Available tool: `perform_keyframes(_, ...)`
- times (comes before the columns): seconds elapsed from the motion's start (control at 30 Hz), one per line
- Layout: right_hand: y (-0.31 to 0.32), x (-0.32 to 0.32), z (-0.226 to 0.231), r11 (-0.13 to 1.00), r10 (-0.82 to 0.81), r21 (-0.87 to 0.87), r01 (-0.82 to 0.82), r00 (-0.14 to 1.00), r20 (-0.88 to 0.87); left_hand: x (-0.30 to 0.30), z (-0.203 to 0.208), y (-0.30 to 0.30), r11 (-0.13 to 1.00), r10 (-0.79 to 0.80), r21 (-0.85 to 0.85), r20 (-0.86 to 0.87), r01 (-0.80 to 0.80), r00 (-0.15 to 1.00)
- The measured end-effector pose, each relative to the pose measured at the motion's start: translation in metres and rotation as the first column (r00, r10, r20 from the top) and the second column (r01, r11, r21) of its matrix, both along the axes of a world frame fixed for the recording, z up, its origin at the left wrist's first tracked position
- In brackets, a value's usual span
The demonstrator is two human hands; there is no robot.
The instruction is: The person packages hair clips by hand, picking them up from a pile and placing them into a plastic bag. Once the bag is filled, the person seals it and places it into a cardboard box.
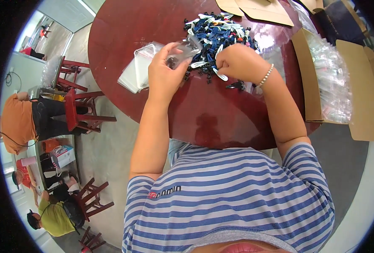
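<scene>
My left hand (pixel 166 69) grips a clear plastic bag (pixel 190 48) between thumb and fingers, its mouth turned toward the heap; a few small dark pieces show at the bag by my palm. My right hand (pixel 242 62) is closed, fingertips curled down at the near edge of the heap of small clip-like pieces (pixel 212 31) in black, blue and white. A white clip-like piece (pixel 221 76) shows just below those fingertips; what they pinch is hidden. Beside my left hand lies a stack of flat clear bags (pixel 130 78). A black piece (pixel 236 85) lies under my right wrist.
The round dark-red table (pixel 119 25) carries everything. At the right stands an open cardboard box (pixel 307 84) full of filled clear bags (pixel 330 80). Cardboard flaps (pixel 267 12) lie at the far edge. Red wooden stools (pixel 79 109) and other people (pixel 20 122) are at the left.
</scene>
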State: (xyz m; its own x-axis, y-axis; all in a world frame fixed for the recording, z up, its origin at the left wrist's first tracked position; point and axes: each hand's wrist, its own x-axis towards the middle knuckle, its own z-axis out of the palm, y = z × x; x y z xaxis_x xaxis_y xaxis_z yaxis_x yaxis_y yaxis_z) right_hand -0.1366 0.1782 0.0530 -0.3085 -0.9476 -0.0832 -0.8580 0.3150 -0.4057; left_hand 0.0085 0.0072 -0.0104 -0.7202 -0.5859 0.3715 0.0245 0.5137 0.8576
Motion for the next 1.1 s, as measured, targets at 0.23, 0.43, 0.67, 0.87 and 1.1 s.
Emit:
perform_keyframes(0.23,-0.007,0.016,-0.021,0.996,0.064,0.079,-0.046,0.967,-0.245,-0.001,0.0,-0.001,0.996,0.035,0.079,-0.049,-0.031,0.998)
perform_keyframes(0.43,-0.018,0.018,-0.02,0.982,-0.128,-0.155,0.108,0.983,-0.128,0.0,0.001,-0.001,0.998,0.057,0.027,-0.04,-0.056,0.998)
perform_keyframes(0.67,-0.033,0.027,-0.056,0.936,-0.057,-0.35,-0.045,0.959,-0.276,0.0,0.001,-0.002,0.998,0.055,0.016,-0.041,-0.055,0.998)
perform_keyframes(0.87,-0.031,0.027,-0.054,0.939,-0.12,-0.343,0.032,0.964,-0.237,0.001,0.003,-0.001,0.997,0.071,-0.026,-0.001,-0.071,0.998)
perform_keyframes(1.1,-0.027,0.005,-0.036,0.589,-0.245,-0.78,0.213,0.966,0.079,0.001,0.006,0.003,0.966,0.09,-0.243,0.001,-0.087,0.996)
